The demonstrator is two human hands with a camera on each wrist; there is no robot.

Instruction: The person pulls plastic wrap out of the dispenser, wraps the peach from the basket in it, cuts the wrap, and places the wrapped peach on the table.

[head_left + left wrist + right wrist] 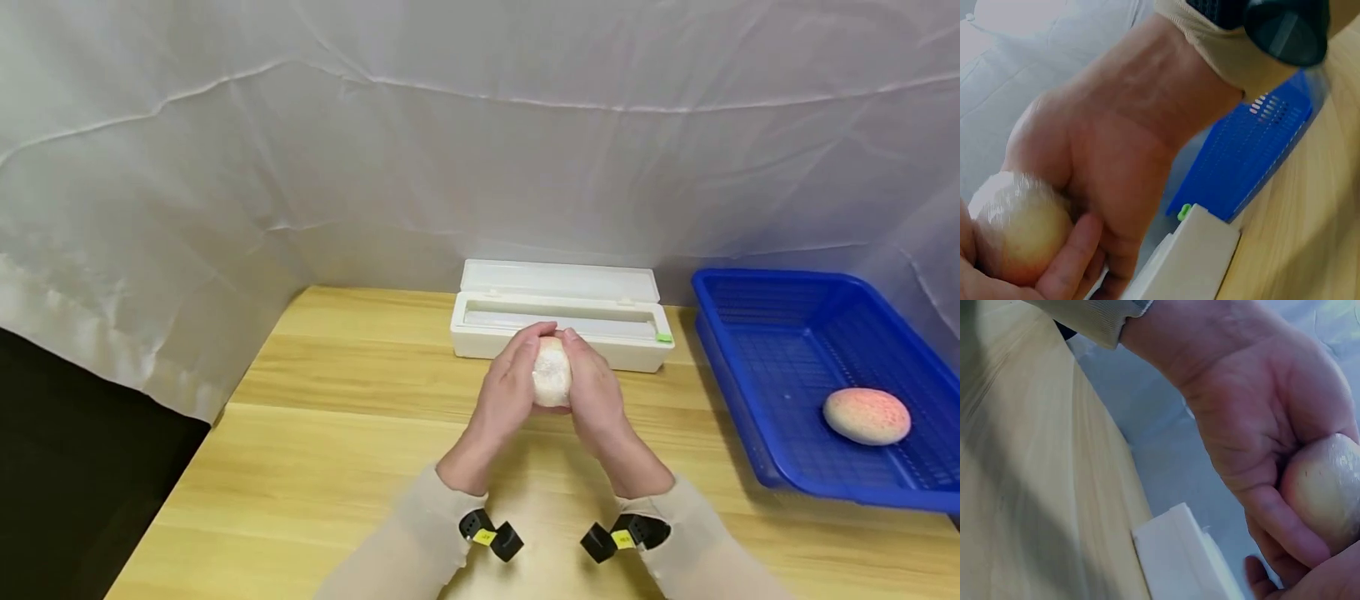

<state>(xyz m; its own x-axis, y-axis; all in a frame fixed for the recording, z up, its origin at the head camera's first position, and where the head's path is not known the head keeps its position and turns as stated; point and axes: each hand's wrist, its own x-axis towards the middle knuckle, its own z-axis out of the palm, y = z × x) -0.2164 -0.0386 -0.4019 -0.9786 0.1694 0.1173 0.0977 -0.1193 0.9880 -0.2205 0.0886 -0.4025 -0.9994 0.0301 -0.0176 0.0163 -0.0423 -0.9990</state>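
Both hands cup a pale peach (551, 375), held up above the table. Clear cling film covers it, bunched and shiny in the left wrist view. My left hand (507, 385) curls round one side, thumb along the top and fingers underneath. From the other side my right hand (600, 392) grips it the same way, and the two hands' fingers meet below the fruit. A yellow and reddish skin shows through the film on the peach (1319, 490) in the right wrist view. Just beyond the hands stands a white cling film dispenser (487, 340), its lid raised.
A blue plastic basket (750, 433) stands at the right side of the wooden table (322, 475). In it lies another peach (867, 416), pink at one end. A grey-white cloth (480, 167) hangs behind the table. A green tab (663, 337) sits on the dispenser's right end.
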